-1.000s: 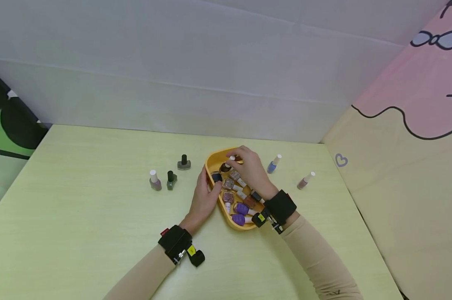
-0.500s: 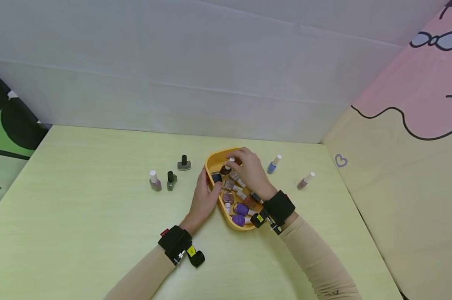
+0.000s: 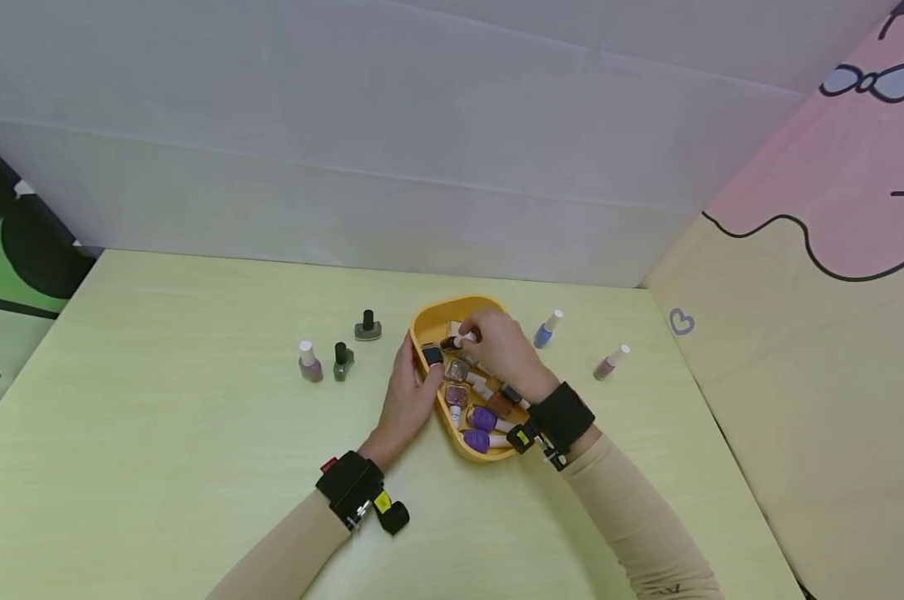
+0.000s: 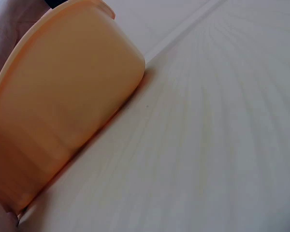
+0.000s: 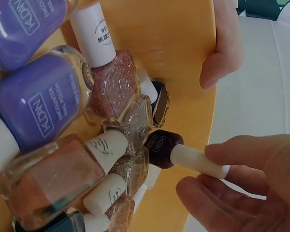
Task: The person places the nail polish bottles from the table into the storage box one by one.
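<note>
My right hand (image 3: 506, 352) is over a yellow basket (image 3: 438, 314) full of nail polish bottles. In the right wrist view its thumb and fingers pinch the white cap (image 5: 195, 160) of a dark nail polish bottle (image 5: 164, 147), which lies tilted among the others. My left hand (image 3: 408, 392) grips the basket's left side, thumb over the rim and fingers along the outer wall. Beside the dark bottle lie glittery bottles (image 5: 137, 126), and purple bottles (image 5: 38, 99) fill the near end. The left wrist view shows mostly the basket's outer wall (image 4: 72, 87).
Left of the basket stand a lilac bottle (image 3: 311, 367), a dark green bottle (image 3: 342, 363) and a grey bottle (image 3: 367, 328). To the right are a blue bottle (image 3: 546, 331) and a pink bottle (image 3: 611, 363). A pale wall (image 3: 347, 208) rises behind the table.
My right hand has shifted slightly nearer and lower, and the dark bottle in its fingers has tipped from fairly upright to lying over. The left hand keeps its place on the basket.
</note>
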{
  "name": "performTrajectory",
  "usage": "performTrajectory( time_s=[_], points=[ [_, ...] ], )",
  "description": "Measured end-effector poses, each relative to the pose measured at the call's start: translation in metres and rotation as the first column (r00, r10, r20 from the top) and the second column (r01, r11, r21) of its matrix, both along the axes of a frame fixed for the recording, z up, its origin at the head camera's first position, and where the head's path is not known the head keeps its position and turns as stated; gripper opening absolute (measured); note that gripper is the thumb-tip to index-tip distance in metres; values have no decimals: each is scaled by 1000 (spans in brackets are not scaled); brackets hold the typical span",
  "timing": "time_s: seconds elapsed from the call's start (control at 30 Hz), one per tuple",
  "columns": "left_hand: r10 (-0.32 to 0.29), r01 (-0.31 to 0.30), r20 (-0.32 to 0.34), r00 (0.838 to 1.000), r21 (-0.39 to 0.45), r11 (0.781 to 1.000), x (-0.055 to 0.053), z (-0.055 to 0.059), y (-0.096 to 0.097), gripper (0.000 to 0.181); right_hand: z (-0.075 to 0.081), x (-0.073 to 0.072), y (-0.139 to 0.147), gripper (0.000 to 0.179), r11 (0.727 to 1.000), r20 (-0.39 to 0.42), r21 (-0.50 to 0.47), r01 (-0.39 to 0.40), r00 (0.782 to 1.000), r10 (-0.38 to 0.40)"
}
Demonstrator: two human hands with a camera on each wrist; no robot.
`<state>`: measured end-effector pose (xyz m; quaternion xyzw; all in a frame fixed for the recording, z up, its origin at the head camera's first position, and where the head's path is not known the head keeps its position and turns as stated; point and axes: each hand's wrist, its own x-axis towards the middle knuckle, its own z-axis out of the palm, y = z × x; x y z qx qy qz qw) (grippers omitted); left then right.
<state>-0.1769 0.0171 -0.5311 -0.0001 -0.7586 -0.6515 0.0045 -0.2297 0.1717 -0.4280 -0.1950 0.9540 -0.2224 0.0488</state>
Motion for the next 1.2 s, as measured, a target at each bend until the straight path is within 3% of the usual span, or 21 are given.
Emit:
performTrajectory(
  time_s=[0.27,0.47,0.7,0.97,1.2],
  points=[
    [-3,3,-9,1000,5,1000,-1,0,0,80,3,4,0,12,993,35,51,-107,994,106],
    [-9,9,4,1000,6,1000,-1,0,-1,81,3,6,3,15,982,140,94,-162,979,148],
    [-3,3,-6,1000,-3,1000,0,-1,-2,82,3,8,4,15,979,191,70,-194,965,178],
    [11,-11,-32,999,-8,1000,-1,-3,0,81,0,11,2,18,968,272,139,-211,948,168],
    [11,-11,-26,1000,-10,1000,0,-1,0,81,-1,10,2,21,963,269,144,-226,946,181]
  ],
)
